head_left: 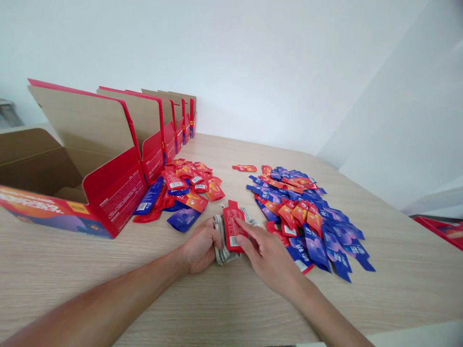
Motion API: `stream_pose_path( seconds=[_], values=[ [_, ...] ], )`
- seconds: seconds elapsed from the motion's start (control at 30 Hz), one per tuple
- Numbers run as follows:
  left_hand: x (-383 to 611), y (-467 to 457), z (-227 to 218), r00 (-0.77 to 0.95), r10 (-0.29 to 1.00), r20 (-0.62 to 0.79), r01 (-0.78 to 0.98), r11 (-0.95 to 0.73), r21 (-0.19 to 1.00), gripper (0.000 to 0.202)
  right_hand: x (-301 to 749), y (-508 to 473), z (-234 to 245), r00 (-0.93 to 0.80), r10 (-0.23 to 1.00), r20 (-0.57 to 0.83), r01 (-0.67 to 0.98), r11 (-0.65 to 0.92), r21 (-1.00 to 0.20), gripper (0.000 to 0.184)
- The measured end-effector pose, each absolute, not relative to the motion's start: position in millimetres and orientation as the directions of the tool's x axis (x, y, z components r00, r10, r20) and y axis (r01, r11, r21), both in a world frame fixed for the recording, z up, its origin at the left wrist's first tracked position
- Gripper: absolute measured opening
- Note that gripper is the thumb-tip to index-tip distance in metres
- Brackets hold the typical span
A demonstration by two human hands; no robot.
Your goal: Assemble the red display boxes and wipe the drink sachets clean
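Observation:
My left hand [203, 245] is closed around the edge of a folded grey-striped cloth [223, 255], low over the table in the middle. On the cloth lies a red sachet [233, 222] with a tabbed top, its printed back and barcode facing up. My right hand [273, 258] reaches in from the right, with forefinger and thumb on the sachet's right side; its other fingers are partly hidden. Just beyond the left hand is a pile of red and blue sachets [186, 185]. A larger spread of blue and red sachets [300, 212] lies beside the right hand.
Open red cardboard boxes [119, 197] stand in a row along the left, lids raised, running back towards the white wall [246, 67]. A single orange-red sachet [244, 168] lies between the two piles on the wooden table [224, 149]. Something red [441, 231] shows at the right edge.

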State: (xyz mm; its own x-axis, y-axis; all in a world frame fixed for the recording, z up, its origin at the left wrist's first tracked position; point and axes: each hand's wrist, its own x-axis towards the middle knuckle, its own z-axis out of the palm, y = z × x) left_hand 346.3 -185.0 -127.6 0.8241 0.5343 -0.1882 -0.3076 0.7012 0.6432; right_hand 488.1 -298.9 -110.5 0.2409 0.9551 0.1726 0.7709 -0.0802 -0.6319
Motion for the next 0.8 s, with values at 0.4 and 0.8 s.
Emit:
stream_pose_path(
  seconds=[0.4, 0.8],
  values=[
    [346.1, -185.4, -128.5, 0.757, 0.593, -0.274, -0.299, 0.687, 0.662, 0.043, 482.4, -305.6, -118.6, -0.059, 0.978, 0.200, 0.971, 0.102, -0.215, 0.071],
    [350.8, -197.0, -128.6, 0.805, 0.576, -0.143, -0.315, 0.620, 0.719, 0.032, 439.8, -269.8, -50.1, -0.276, 0.777, 0.565, 0.869, 0.453, -0.199, 0.045]
  ],
)
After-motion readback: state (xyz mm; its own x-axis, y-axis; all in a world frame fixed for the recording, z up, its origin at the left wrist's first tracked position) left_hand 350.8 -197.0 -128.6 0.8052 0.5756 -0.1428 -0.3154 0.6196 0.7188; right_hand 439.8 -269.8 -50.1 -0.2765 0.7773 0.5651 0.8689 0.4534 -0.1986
